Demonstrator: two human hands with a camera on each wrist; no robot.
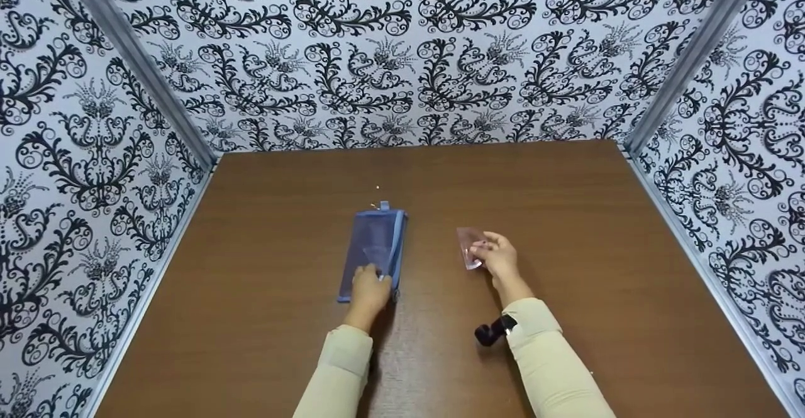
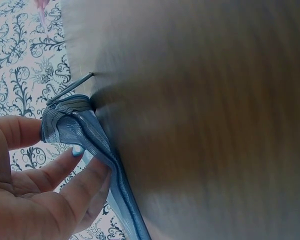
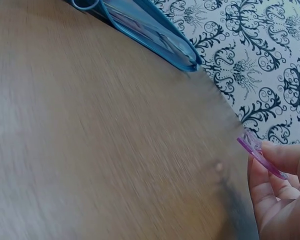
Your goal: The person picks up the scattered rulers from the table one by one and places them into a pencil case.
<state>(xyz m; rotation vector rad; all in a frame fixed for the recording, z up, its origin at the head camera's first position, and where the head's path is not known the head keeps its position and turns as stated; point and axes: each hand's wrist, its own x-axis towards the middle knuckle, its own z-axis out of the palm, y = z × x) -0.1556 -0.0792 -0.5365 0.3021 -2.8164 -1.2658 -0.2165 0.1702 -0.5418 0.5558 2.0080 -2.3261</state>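
On the table, left of centre, lies a blue mesh zip pouch [image 1: 365, 232], its zip side toward the right and a small tab at its far end. My left hand [image 1: 370, 289] grips the pouch's near end; in the left wrist view the thumb and fingers [image 2: 85, 185] hold its bunched open edge. A pale triangular outline shows through the mesh. To the right, my right hand [image 1: 498, 258] pinches a flat, clear pink plastic piece [image 1: 466, 242] between thumb and fingers, above the table. In the right wrist view this plastic piece [image 3: 262, 159] has a bright pink edge; its exact kind is unclear.
The brown wooden table [image 1: 264, 198] meets patterned walls [image 1: 352, 60] at the back and both sides. A black wrist camera mount [image 1: 494, 330] juts from the right sleeve. Long thin items [image 3: 145, 22] show inside the pouch. A tiny white speck lies beyond it.
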